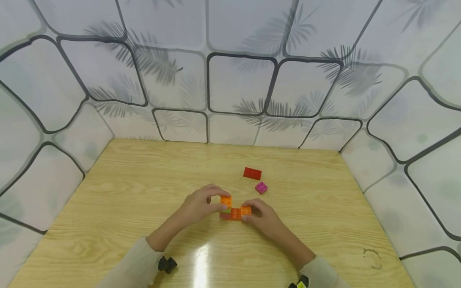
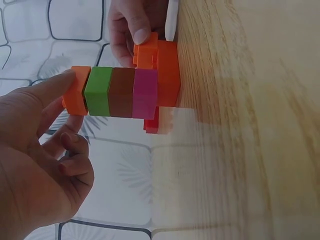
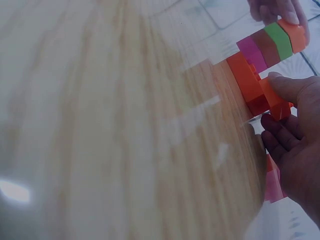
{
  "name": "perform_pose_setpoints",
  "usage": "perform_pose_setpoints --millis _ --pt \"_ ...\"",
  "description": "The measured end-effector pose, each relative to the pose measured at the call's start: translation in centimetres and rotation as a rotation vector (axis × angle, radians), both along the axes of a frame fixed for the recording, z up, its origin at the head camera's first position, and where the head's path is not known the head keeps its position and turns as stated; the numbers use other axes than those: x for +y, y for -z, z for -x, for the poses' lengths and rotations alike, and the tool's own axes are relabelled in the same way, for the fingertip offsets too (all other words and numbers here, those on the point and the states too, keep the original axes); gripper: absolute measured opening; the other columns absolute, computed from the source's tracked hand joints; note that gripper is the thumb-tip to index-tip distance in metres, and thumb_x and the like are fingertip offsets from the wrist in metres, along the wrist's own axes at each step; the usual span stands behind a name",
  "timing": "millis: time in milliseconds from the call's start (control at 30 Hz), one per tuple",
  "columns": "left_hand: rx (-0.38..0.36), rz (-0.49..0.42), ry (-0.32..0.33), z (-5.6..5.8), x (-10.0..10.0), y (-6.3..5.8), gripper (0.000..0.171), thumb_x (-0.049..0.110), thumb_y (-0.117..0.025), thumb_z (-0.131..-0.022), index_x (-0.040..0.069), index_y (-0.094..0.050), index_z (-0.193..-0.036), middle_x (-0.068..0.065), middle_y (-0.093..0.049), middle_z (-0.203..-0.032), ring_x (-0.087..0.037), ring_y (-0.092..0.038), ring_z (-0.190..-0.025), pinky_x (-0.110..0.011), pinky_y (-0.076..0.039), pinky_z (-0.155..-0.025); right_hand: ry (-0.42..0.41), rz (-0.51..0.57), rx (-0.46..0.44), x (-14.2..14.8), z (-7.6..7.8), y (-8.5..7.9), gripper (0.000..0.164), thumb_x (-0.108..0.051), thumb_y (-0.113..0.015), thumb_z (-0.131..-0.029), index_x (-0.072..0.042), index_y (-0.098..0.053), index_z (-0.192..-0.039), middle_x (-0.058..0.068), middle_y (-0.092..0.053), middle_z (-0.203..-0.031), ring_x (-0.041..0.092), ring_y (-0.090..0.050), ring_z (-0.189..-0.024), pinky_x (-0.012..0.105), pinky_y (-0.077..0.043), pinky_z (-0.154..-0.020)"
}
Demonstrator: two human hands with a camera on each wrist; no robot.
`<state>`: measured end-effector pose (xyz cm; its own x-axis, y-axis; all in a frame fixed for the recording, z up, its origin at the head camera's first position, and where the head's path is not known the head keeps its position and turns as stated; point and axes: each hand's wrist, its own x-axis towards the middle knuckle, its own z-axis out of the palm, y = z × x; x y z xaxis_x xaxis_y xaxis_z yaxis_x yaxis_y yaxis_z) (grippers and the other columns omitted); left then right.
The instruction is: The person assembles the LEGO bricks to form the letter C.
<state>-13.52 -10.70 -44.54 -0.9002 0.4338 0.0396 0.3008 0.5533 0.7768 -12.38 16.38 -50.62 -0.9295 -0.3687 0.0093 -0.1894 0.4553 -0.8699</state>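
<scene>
Fingers (image 2: 52, 86) pinch two orange bricks (image 1: 246, 211); two loose bricks (image 1: 252, 173) beyond.

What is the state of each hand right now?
Left hand: closed, holding the top orange brick.
Right hand: closed, holding the right orange brick.

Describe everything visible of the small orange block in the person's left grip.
The small orange plastic-looking block has smooth sides and raised studs on its upper face, seen in the head view. The left grip pinches it, thumb on the near side and fingertip on the far side. It sits at the top of an upright stack, directly above a light-green plastic-looking block, roughly in line with it. Whether it is fully pressed down cannot be told.
</scene>
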Motion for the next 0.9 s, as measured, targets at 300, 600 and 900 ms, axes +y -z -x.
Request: perform_pose_setpoints --millis 300,600,900 --pt "0.001 0.009 -0.016 -0.18 -0.04 -0.12 0.030 0.043 -0.075 -0.090 0.041 -0.069 -0.119 0.019 -0.063 -0.120 -0.014 -0.048 -0.076 -0.027 -0.040 -0.055 -0.010 0.005 0.017 -0.16 -0.04 -0.28 0.030 -0.034 -0.076 -0.091 -0.027 -0.066 -0.118 -0.010 -0.064 -0.121 0.015 -0.055 -0.121 0.042 -0.042 -0.110" --pt "0.033 0.033 -0.046 -0.44 0.17 -0.13 0.033 0.042 -0.076 -0.089 0.037 -0.071 -0.121 0.016 -0.064 -0.123 -0.012 -0.049 -0.076 -0.026 -0.042 -0.056 -0.003 -0.013 0.010 -0.33 -0.05 -0.48 0.030 -0.033 -0.076 -0.091 -0.027 -0.065 -0.118 -0.009 -0.064 -0.120 0.016 -0.055 -0.120 0.045 -0.042 -0.110" --pt "0.082 0.060 -0.074 -0.77 0.58 0.17 0.035 0.043 -0.076 -0.088 0.034 -0.073 -0.122 0.011 -0.066 -0.124 -0.010 -0.050 -0.070 -0.025 -0.043 -0.055 -0.001 -0.022 0.035 -0.11 0.06 0.20 0.029 -0.033 -0.075 -0.091 -0.027 -0.065 -0.118 -0.011 -0.064 -0.120 0.015 -0.056 -0.121 0.044 -0.042 -0.110"
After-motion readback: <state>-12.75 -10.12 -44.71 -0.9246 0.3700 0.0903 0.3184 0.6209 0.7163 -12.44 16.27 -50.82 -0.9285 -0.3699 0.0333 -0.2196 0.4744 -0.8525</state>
